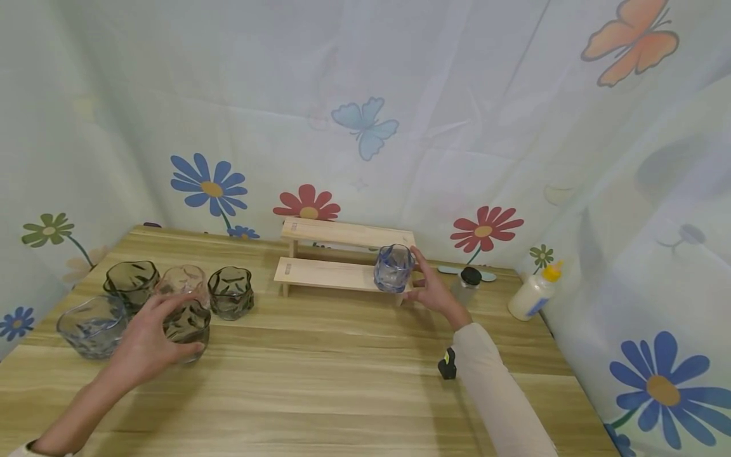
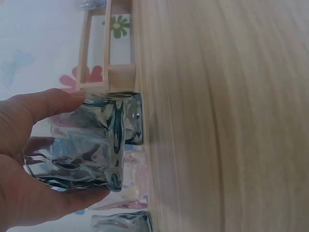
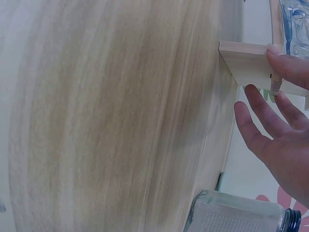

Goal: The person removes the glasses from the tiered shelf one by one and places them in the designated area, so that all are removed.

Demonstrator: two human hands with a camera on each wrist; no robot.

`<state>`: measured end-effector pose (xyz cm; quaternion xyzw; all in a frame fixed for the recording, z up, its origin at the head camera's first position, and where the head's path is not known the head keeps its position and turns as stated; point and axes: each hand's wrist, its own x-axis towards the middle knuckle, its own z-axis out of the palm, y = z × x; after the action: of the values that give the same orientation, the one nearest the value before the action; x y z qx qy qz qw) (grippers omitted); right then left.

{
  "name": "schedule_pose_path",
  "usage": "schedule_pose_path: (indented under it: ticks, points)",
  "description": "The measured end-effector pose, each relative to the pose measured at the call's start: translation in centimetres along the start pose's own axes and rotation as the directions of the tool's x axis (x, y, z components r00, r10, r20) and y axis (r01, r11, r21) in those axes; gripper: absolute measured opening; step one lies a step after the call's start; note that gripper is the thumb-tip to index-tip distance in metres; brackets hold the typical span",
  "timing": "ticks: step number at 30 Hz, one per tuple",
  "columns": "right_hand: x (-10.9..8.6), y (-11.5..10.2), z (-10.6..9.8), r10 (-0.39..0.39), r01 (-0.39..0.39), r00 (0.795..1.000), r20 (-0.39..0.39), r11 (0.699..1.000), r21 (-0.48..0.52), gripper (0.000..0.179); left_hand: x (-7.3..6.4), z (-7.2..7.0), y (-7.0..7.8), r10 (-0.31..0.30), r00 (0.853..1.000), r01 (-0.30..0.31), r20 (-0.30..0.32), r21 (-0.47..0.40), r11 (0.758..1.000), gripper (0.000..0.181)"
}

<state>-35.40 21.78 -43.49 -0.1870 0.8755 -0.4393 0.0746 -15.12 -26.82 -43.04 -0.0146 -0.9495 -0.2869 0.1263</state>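
Note:
My left hand (image 1: 143, 343) grips a smoky grey glass tumbler (image 2: 89, 145), thumb on one side and fingers on the other. In the left wrist view a gap shows between this tumbler and the tabletop. Around it stand an olive-tinted glass (image 1: 131, 278), a pink glass (image 1: 184, 278), another grey glass (image 1: 231, 293) and a clear bluish glass (image 1: 88, 327). A blue glass (image 1: 394, 270) stands upright at the right end of the wooden rack's lower shelf (image 1: 325, 274). My right hand (image 1: 435, 291) is beside it, fingers loosely spread in the right wrist view.
The rack's upper shelf (image 1: 348, 232) stands behind the lower one. Right of it are a jar with a black lid (image 1: 467, 285), a pale blue flat object (image 1: 488, 276) and a yellow-capped bottle (image 1: 531, 298). A small black object (image 1: 447, 364) lies by the right forearm.

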Motion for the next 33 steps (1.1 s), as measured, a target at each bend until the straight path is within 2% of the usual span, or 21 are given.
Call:
schedule_pose_path:
  ticks: [10,14,22,33]
  points:
    - [-0.1,-0.1,0.0,-0.007,0.007,1.0,-0.005,1.0,0.008,0.111,-0.1,-0.4,-1.1,-0.029,0.999,0.03,-0.031,0.049,0.998,0.094]
    - [-0.2,-0.1,0.0,-0.003,0.003,1.0,0.0,1.0,-0.002,0.11,-0.2,-0.5,-1.4,-0.026,0.999,0.027,-0.02,0.069,0.997,0.093]
    - [-0.2,-0.2,0.0,0.011,-0.011,1.0,0.001,1.0,-0.003,0.11,-0.1,-0.6,-2.1,-0.051,0.998,0.047,0.044,0.088,0.995,0.098]
    - [-0.1,-0.1,0.0,-0.006,0.006,1.0,-0.005,1.0,-0.008,0.109,0.5,-0.8,-2.4,-0.082,0.994,0.072,0.077,0.13,0.989,0.095]
